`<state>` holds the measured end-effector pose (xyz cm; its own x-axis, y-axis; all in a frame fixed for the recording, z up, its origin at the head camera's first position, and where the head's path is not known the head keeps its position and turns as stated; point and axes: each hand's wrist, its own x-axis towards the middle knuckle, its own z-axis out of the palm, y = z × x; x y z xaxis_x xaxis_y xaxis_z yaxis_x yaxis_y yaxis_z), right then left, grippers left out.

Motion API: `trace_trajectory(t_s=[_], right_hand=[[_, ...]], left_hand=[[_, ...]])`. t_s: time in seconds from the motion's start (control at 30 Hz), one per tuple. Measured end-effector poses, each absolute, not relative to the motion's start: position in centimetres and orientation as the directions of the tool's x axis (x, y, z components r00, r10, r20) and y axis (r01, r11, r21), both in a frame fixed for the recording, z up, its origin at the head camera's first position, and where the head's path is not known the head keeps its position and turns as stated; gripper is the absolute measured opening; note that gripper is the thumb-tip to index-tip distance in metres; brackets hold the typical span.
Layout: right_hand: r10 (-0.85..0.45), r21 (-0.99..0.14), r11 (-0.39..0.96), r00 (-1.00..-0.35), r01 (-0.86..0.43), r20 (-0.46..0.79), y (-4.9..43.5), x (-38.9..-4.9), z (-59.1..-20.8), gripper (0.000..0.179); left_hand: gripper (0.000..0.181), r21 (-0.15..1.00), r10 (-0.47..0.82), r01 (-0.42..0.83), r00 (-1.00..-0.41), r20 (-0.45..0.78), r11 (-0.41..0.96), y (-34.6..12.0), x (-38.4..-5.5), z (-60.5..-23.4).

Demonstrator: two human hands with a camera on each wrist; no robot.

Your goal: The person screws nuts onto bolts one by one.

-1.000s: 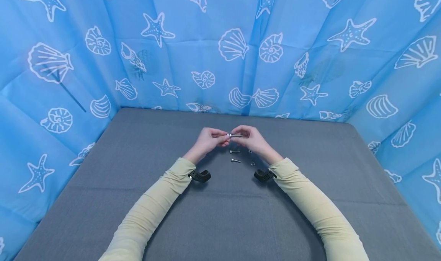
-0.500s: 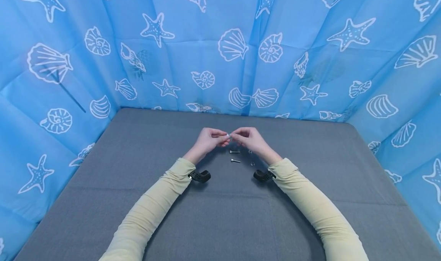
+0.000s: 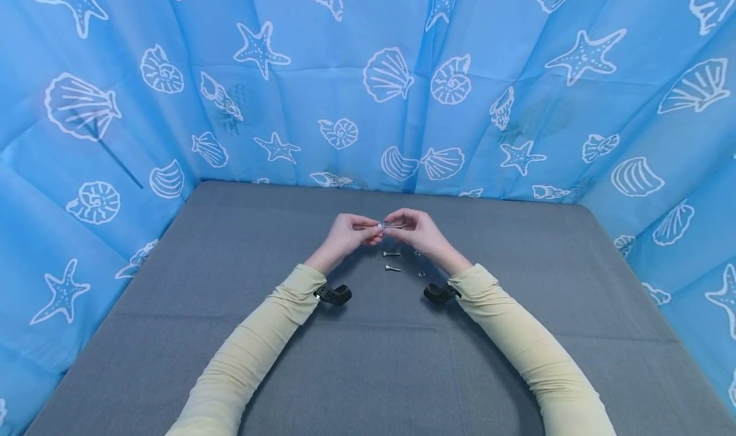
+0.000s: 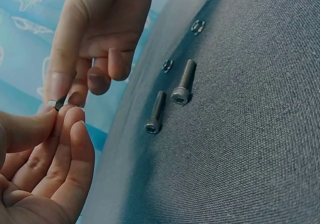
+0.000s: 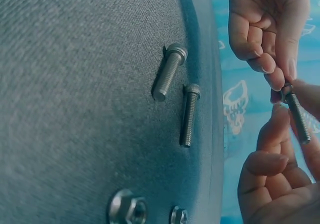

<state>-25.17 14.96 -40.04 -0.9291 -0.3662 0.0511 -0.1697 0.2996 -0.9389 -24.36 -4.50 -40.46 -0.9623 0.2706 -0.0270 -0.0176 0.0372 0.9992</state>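
Observation:
My left hand (image 3: 347, 234) pinches the head end of a metal bolt (image 5: 298, 116), held above the table. Its threaded shaft points towards my right hand (image 3: 418, 230), passing between thumb and index finger. A small hex nut (image 4: 55, 105) sits on the bolt close by the left fingertips, and the right thumb and index finger hold it there. The bolt's head is hidden by the left fingers. Below the hands lie two socket-head bolts, one thicker (image 5: 169, 74) and one thinner (image 5: 189, 116).
Two flanged nuts, one larger (image 5: 131, 209) and one smaller (image 5: 178, 216), lie on the grey cloth-covered table (image 3: 368, 372) beside the loose bolts. A blue curtain (image 3: 339, 71) with shells and starfish surrounds the table's back and sides.
The right fingers close together over the shaft half a second ago, then spread apart again, showing it. The left hand stays in place, and the loose bolts and nuts have not moved.

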Motion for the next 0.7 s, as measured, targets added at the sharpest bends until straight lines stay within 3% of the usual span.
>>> trace_trajectory(t_s=[0.23, 0.43, 0.7], right_hand=[[-0.359, -0.925, 0.348, -0.933, -0.154, 0.020, 14.84, -25.15, -40.06, 0.024], [-0.386, -0.948, 0.268, -0.921, -0.173, 0.059, 14.80, -25.31, -40.30, 0.025], [-0.372, -0.944, 0.285, -0.927, -0.168, 0.052, 14.75, -25.26, -40.23, 0.023]], left_hand=[[0.022, 0.999, 0.265, -0.020, -0.964, -0.028, 0.033, -4.47, -24.38, -40.51], [0.022, 0.999, 0.267, -0.024, -0.963, -0.032, 0.034, -4.45, -24.36, -40.49], [0.023, 0.999, 0.270, -0.029, -0.962, -0.035, 0.026, -4.48, -24.39, -40.48]])
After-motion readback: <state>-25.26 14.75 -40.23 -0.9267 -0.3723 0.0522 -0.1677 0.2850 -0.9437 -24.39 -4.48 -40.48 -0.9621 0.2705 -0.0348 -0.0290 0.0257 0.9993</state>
